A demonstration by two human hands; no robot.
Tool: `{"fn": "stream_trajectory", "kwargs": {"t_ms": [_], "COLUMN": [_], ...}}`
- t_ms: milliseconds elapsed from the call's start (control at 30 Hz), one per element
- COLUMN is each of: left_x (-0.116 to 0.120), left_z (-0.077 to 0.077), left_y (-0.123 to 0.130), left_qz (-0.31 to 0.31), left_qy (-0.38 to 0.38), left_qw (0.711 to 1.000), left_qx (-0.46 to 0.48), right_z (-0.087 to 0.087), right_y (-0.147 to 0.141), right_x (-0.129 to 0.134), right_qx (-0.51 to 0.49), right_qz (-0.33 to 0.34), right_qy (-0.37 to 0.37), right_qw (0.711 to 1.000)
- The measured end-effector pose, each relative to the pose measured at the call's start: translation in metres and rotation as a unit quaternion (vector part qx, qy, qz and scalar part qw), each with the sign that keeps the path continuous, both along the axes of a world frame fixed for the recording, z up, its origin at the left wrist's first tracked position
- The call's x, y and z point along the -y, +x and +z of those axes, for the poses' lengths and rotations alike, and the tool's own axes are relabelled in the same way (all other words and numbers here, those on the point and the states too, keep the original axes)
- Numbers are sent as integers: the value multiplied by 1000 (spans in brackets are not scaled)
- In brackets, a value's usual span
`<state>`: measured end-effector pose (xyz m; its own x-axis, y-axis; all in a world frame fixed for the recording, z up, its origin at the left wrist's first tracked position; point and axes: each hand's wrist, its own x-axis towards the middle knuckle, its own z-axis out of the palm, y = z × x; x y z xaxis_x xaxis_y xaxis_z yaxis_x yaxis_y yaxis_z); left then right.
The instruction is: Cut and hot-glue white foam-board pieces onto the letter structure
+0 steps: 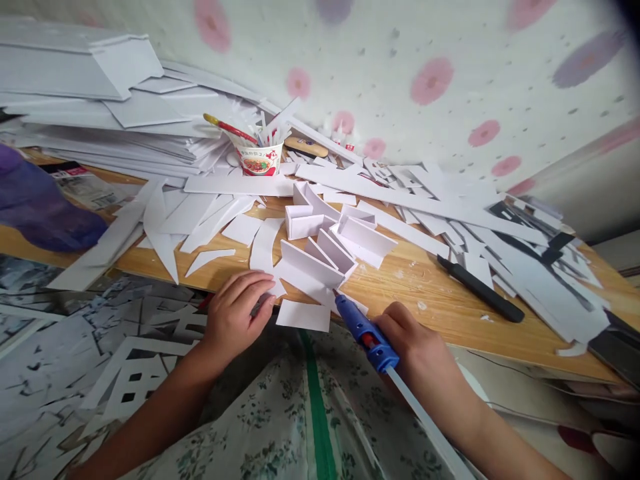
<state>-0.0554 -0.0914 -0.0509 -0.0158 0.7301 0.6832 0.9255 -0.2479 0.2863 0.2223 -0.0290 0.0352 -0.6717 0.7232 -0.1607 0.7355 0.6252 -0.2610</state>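
My right hand (413,340) is wrapped round a blue glue gun (367,333), with a long white glue stick coming out of its back end. The gun's tip touches or nearly touches the near corner of a white foam-board structure (313,267) with several upright walls. My left hand (239,310) rests at the table's front edge beside a curved white strip (265,247); its fingers are bent, and whether they hold anything is hidden. A small white rectangle (303,315) lies at the edge between my hands. Another folded white piece (306,220) stands just behind the structure.
A paper cup (259,160) of white sticks stands at the back. Stacked white boards (65,67) fill the back left, beside a purple bag (45,200). A black knife (480,290) lies on the wooden table (400,287) at right, near heaped offcuts (545,280).
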Motion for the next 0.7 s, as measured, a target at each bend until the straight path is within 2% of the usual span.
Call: {"fn": "stream_trajectory", "kwargs": {"t_ms": [333,500,700], "left_x": [-1,0,-2], "left_z": [-7,-7,-8], "left_y": [-2,-2,-1], "left_qz": [4,2,3], "left_qy": [24,29,28], "left_qw": [1000,999,999], "left_qx": [-18,-16,-17], "right_z": [13,14,9], "right_y": [-11,-10,-3], "right_x": [8,11,13], "right_qx": [82,82,34], "right_qz": [-19,-13,-10], "right_qy": [28,57,117], "right_qw": [996,995,992]}}
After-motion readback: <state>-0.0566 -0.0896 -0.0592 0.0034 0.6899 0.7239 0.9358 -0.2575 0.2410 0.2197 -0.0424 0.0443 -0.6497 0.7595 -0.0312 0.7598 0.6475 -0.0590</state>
